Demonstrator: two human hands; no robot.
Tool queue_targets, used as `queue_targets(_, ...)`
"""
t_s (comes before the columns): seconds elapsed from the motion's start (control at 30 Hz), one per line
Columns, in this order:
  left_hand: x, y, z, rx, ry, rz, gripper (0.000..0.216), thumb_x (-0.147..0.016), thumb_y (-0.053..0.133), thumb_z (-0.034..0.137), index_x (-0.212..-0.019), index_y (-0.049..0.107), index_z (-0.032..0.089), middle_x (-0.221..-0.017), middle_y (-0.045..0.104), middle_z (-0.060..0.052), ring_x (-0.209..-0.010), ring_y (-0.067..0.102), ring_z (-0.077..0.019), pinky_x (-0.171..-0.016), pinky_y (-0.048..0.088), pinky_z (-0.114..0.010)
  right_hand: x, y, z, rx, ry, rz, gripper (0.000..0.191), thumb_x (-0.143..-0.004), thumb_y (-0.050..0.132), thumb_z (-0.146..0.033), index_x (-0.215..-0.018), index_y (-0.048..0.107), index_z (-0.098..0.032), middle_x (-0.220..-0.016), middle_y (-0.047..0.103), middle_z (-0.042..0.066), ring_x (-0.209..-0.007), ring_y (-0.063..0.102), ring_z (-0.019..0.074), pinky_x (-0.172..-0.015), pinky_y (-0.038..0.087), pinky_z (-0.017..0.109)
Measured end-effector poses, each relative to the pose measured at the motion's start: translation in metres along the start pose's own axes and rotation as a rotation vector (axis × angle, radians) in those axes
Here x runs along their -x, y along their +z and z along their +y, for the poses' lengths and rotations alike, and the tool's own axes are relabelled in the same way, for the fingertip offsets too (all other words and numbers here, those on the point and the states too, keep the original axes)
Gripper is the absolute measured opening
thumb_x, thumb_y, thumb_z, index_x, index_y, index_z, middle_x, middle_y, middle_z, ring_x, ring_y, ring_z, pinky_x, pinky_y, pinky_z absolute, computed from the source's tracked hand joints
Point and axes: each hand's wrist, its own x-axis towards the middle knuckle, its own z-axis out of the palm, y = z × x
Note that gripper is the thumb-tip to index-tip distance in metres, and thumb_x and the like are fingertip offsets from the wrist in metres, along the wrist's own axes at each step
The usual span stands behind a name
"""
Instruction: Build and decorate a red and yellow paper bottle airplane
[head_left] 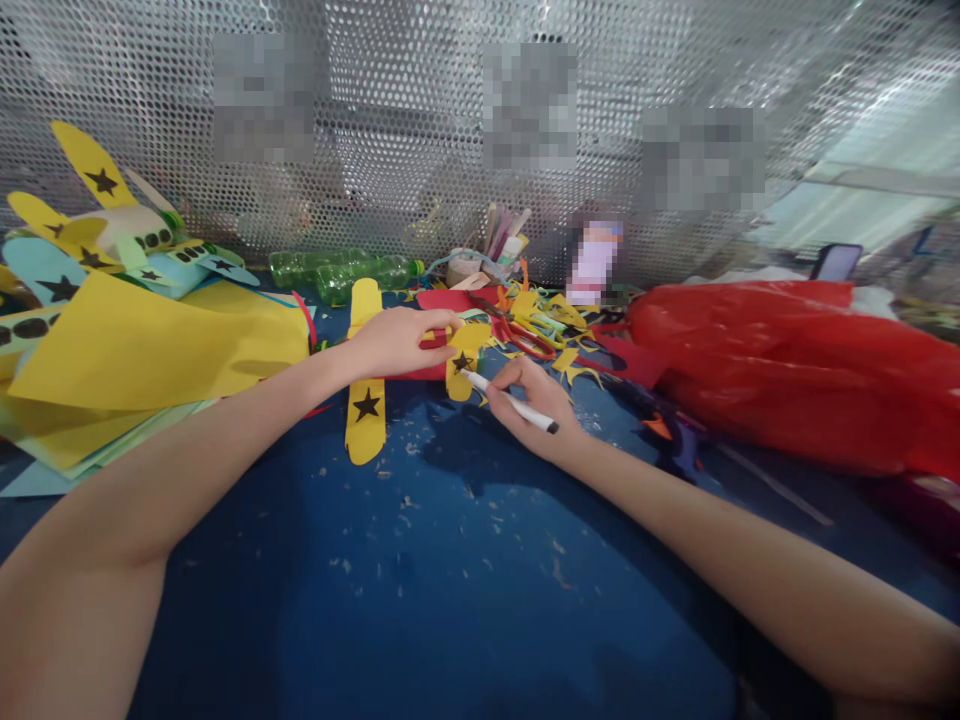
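Observation:
My right hand [532, 405] grips a white marker [525, 408]. The marker's tip touches a black star on a small yellow paper cutout [459, 385]. Thumb and fingers of my left hand [394, 342] are closed on the left edge of this cutout, steadying it; their exact contact is partly hidden. Below my left wrist lies a longer yellow paper strip [365, 440] with rounded ends and a filled black star. Part of the strip is covered by my hand. Red paper [420, 372] shows between the two yellow pieces.
Model planes [135, 235] and yellow paper sheets [165, 345] are at the left. Green plastic bottles [337, 275] lie behind. Scissors [529, 340] sit among paper scraps [574, 365]. A red plastic bag [787, 370] fills the right. A perforated metal sheet [405, 110] stands behind the blue table [420, 590].

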Motion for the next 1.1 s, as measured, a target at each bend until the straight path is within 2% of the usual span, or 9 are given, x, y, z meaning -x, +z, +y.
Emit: queue_targets(1.1,-0.0002,0.0006,-0.0009,0.002,0.001,0.002,0.044,-0.087,0.052,0.051,-0.123,0.06,0.026,-0.115,0.07,-0.005,-0.102,0.065,-0.0254,-0.084,0.048,-0.035,-0.0002,-0.0003,0.0005,-0.003,0.012,-0.04,0.014,-0.082,0.055,-0.022,-0.073,0.045,-0.025,-0.066,0.056,-0.001,-0.06,0.053,0.0164,-0.058,0.041,0.031)
